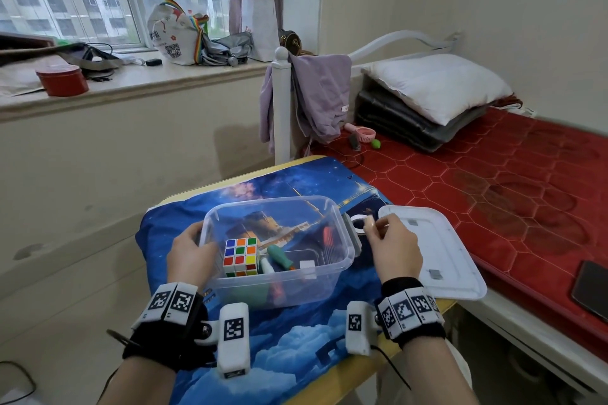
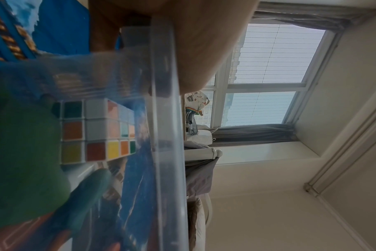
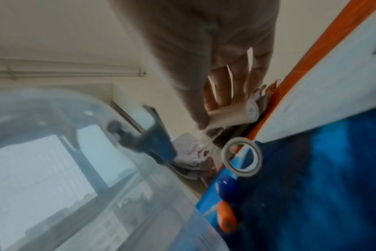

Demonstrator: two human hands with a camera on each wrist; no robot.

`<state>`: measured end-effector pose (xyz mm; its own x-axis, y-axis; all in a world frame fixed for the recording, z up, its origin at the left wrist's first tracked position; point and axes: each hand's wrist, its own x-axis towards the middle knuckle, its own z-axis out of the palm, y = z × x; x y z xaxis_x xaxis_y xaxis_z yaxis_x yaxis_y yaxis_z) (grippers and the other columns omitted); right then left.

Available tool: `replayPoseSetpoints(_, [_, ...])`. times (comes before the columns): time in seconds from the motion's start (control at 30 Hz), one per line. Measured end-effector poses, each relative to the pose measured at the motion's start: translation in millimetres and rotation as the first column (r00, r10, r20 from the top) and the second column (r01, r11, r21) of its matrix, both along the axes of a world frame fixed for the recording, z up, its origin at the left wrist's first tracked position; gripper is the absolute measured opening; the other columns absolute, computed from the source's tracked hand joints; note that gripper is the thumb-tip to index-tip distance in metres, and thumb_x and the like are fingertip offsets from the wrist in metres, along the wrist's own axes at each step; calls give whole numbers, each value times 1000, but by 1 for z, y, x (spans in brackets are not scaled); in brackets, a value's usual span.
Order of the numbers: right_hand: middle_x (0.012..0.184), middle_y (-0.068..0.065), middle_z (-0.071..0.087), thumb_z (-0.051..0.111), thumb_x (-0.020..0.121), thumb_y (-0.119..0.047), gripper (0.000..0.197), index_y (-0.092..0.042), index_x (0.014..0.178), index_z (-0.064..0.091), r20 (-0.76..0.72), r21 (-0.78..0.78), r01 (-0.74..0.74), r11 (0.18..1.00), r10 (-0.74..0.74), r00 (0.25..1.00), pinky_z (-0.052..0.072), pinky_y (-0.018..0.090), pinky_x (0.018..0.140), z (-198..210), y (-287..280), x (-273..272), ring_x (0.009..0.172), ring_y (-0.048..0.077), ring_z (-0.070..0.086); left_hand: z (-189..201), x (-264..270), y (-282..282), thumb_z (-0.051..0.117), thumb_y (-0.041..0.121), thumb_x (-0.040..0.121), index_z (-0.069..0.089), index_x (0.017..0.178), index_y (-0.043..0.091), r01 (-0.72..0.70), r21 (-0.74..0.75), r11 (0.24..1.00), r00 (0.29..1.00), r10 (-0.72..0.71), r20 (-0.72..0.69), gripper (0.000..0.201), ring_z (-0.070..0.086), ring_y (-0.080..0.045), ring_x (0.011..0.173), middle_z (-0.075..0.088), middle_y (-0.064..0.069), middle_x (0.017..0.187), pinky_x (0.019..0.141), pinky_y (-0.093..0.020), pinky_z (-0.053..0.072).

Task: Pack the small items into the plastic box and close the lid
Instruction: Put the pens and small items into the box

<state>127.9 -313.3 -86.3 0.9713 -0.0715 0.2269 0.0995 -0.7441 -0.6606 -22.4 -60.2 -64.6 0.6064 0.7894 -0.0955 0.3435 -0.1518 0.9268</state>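
A clear plastic box (image 1: 329, 276) stands open on the blue cloth. Inside lie a colour cube (image 1: 241, 256), a green-handled screwdriver (image 1: 279, 256) and a small white piece (image 1: 307, 265). My left hand (image 1: 197, 242) grips the box's left rim, thumb over the edge (image 2: 204, 42). Just right of the box, my right hand (image 1: 373, 227) pinches a small cream tube (image 3: 232, 114) above a tape ring (image 3: 243, 157) lying on the cloth. A blue ball (image 3: 226, 186) and an orange piece (image 3: 226, 219) lie beside the box. The white lid (image 1: 431, 250) lies flat to the right.
The table (image 1: 355, 381) is small and yellow-edged, and the lid overhangs it towards a bed with a red mattress (image 1: 493, 181). A dark phone (image 1: 590, 289) lies on the mattress. The window sill (image 1: 148, 79) behind holds bags and a red tin.
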Motion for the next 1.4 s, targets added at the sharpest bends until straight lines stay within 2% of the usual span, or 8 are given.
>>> replayPoseSetpoints(0.13, [80, -6, 71, 58, 89, -46, 26, -20, 90, 62, 207, 185, -32, 982, -7, 978, 53, 32, 67, 44, 8, -13, 74, 15, 65, 0, 0, 0, 55, 2, 88, 62, 127, 15, -3, -12, 1000, 1000, 3, 7, 42, 67, -32, 97, 68, -14, 110, 87, -51, 58])
replayPoseSetpoints(0.27, [84, -10, 71, 68, 85, -33, 18, -20, 98, 66, 332, 290, -179, 940, 77, 940, 52, 18, 70, 83, 24, -24, 75, 4, 66, -1, 0, 0, 55, 2, 88, 61, 128, 15, 2, -15, 1000, 1000, -1, 12, 42, 67, -31, 100, 67, -13, 112, 89, -52, 57])
replayPoseSetpoints(0.37, [68, -13, 67, 67, 84, -36, 16, -21, 90, 66, 308, 319, -288, 903, 188, 933, 43, 4, 59, 99, 42, -36, 63, -1, 64, 0, 0, 0, 56, 2, 88, 60, 129, 14, -1, -1, 1000, 1000, 1, 8, 42, 66, -31, 100, 67, -13, 112, 90, -50, 56])
replayPoseSetpoints(0.5, [60, -5, 70, 64, 83, -46, 26, -20, 86, 67, 193, 297, -398, 868, 353, 915, 57, 31, 67, 94, 69, -45, 60, 7, 67, 0, 0, 0, 56, 2, 87, 62, 126, 16, -1, 7, 1000, 1000, 1, 2, 42, 66, -32, 98, 68, -13, 110, 89, -52, 57])
replayPoseSetpoints(0.6, [69, -1, 71, 64, 82, -47, 28, -19, 86, 68, 111, 262, -441, 858, 427, 897, 58, 40, 71, 79, 82, -46, 67, 12, 68, 0, 0, 0, 55, 2, 86, 64, 124, 17, -5, 0, 1000, 1000, 5, 2, 42, 67, -32, 97, 69, -12, 108, 88, -52, 56])
replayPoseSetpoints(1.0, [82, 7, 74, 68, 79, -39, 30, -13, 94, 70, -116, 109, -526, 844, 536, 836, 54, 35, 87, 52, 83, -48, 83, 18, 69, 0, -1, 0, 55, 4, 88, 62, 128, 14, 4, 6, 1000, 1000, -4, 13, 42, 65, -30, 96, 67, -13, 109, 87, -49, 57])
replayPoseSetpoints(1.2, [80, 8, 71, 63, 81, -18, 12, -13, 89, 70, -105, 173, -503, 847, 524, 845, 60, 44, 75, 46, 81, -41, 76, 23, 71, 0, -1, -1, 55, 3, 88, 61, 128, 15, 1, -13, 1000, 1000, -1, 22, 42, 66, -27, 94, 67, -11, 109, 86, -48, 58])
replayPoseSetpoints(1.4, [79, 7, 73, 59, 82, -13, 12, -14, 86, 70, -36, 231, -468, 853, 488, 872, 61, 41, 67, 50, 68, -33, 69, 21, 71, -1, -1, -1, 56, 4, 88, 60, 129, 16, 1, -26, 1000, 1000, 0, 30, 43, 66, -26, 95, 67, -11, 111, 85, -47, 58])
